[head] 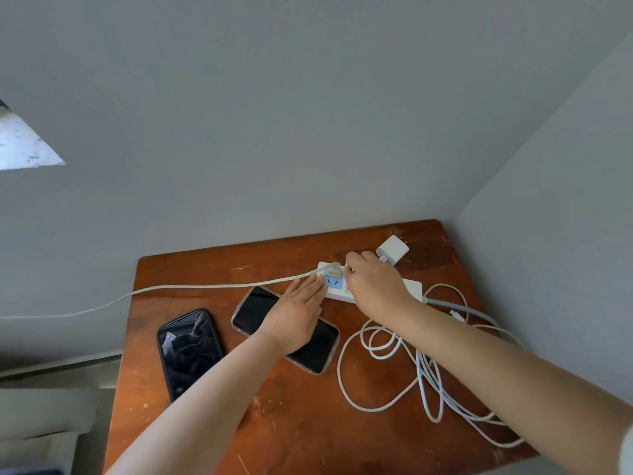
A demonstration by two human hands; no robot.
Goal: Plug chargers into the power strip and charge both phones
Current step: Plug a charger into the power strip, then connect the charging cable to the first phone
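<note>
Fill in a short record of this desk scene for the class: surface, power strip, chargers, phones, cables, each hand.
surface: wooden table
power strip: white power strip, far side of table
charger: white charger lying unplugged behind the strip
phones: dark phone at left; clear-cased phone beside it, neither with a cable attached
cables: loose white cables at right
left hand: flat, fingertips on the strip's end
right hand: over the strip, grip hidden
</note>
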